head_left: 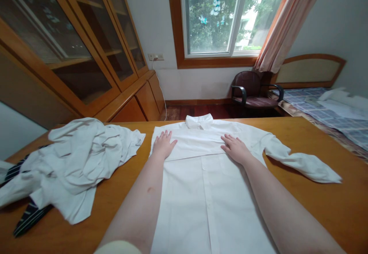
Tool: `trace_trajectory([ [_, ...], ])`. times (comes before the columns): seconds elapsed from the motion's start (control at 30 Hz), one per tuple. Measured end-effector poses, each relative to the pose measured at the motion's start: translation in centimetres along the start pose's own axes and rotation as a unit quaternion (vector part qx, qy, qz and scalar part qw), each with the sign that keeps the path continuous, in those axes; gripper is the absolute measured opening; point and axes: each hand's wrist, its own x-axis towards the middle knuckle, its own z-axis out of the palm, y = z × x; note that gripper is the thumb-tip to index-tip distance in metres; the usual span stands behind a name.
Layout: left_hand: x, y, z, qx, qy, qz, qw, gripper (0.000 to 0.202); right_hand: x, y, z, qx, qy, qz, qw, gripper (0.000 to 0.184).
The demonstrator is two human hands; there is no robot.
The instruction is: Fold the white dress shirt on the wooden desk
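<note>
Shirt (207, 196) laid flat on the counter (316, 139), both palms on it.
Seen from the head, the left hand (163, 143) and the right hand (236, 147) rest on the chest just below the collar, each grip spread open, fingers slightly apart, pinching nothing. The white shirt lies mid-counter, collar at the far edge, one sleeve (301, 164) trailing right. A heap of white clothes (77, 158) sits left, over a striped cloth (28, 216). A chair (253, 91) stands under the window.

Shirt (212, 192) hem off btm edge; striped cloth (30, 217) mostly under white pile (77, 158)
</note>
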Motion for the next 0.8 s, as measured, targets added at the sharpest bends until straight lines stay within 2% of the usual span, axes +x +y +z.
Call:
trace_trajectory([
  [0.23,1.9,-3.6,-0.1,-0.024,-0.006,-0.112,0.993,0.071,-0.2,0.5,-0.4,0.013,0.000,0.008,1.000,0.054],
  [0.37,3.1,-6.6,-0.9,-0.050,-0.020,-0.096,0.994,0.060,-0.1,0.7,-0.4,0.026,0.007,0.008,1.000,0.053],
  [0.47,3.2,-7.9,-2.1,-0.062,-0.025,-0.085,0.994,0.053,0.0,0.9,-0.2,0.044,0.016,0.010,0.999,0.050],
  [0.57,1.8,-7.7,-3.0,-0.067,-0.004,-0.102,0.993,0.049,0.2,1.2,0.1,0.061,0.045,0.012,0.997,0.048],
  [0.67,-1.2,-6.9,-3.3,-0.060,-0.002,-0.139,0.988,0.044,0.3,1.6,0.2,0.049,0.087,0.040,0.994,0.047],
  [0.73,-3.5,-6.6,-3.5,-0.042,-0.022,-0.193,0.980,0.043,0.2,1.8,0.0,0.019,0.119,0.091,0.989,0.046],
  [0.8,-5.4,-6.6,-3.8,-0.055,-0.047,-0.219,0.973,0.042,0.2,1.9,-0.4,-0.013,0.140,0.163,0.977,0.045],
])
